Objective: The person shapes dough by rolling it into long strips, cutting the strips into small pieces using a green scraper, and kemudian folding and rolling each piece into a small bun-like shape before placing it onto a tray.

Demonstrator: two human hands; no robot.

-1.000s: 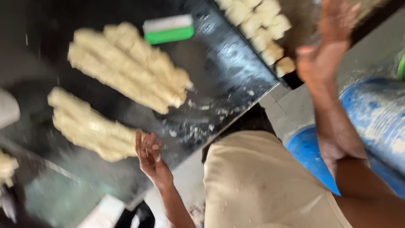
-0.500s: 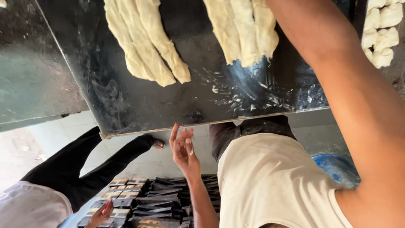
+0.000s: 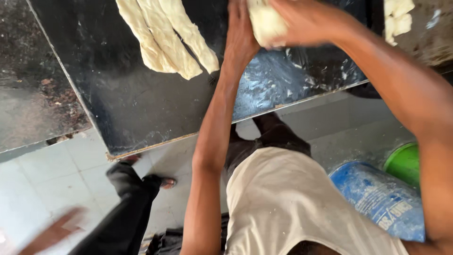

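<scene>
A pale lump of dough (image 3: 265, 24) is gripped between both of my hands above the black worktop (image 3: 137, 108), near the top middle of the head view. My left hand (image 3: 239, 34) presses its left side and my right hand (image 3: 306, 20) wraps over its right side. To the left, three long rolled dough strips (image 3: 165, 38) lie side by side on the worktop. More cut dough pieces (image 3: 397, 19) sit at the top right corner.
Another person's black-trousered leg and sandalled foot (image 3: 141, 184) stand on the pale tiled floor at lower left, with that person's blurred hand (image 3: 52, 231) below. A blue drum (image 3: 377, 198) and a green bucket (image 3: 405, 163) sit at right. A dark slab (image 3: 33, 94) adjoins the worktop.
My left hand rose from below the worktop edge up to the dough. Both hands now clasp a dough lump; before, the left hand was empty and open.
</scene>
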